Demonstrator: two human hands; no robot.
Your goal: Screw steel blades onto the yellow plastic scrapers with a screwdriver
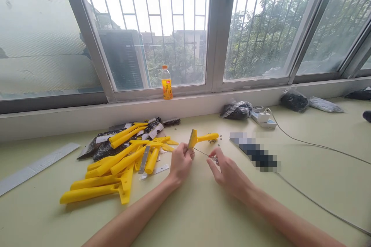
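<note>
My left hand (181,162) is closed around the head end of a yellow scraper (207,137), whose handle points to the right. A metal blade or plate runs along the scraper's head. In my right hand (224,168) is a screwdriver (213,158), pinched by its handle between thumb and fingers. Its thin shaft reaches left to the scraper's head beside my left fingers; the exact contact of the tip is hidden. Small screws (213,140) lie scattered on the table behind the scraper's handle.
Several yellow scraper handles (95,181) are heaped at left, beside black packages (101,146) and a loose metal strip (144,159). A long grey strip (37,168) lies far left. A power strip (263,120), cables and a pixelated dark object (255,152) are at right. A drink bottle (167,85) stands on the sill.
</note>
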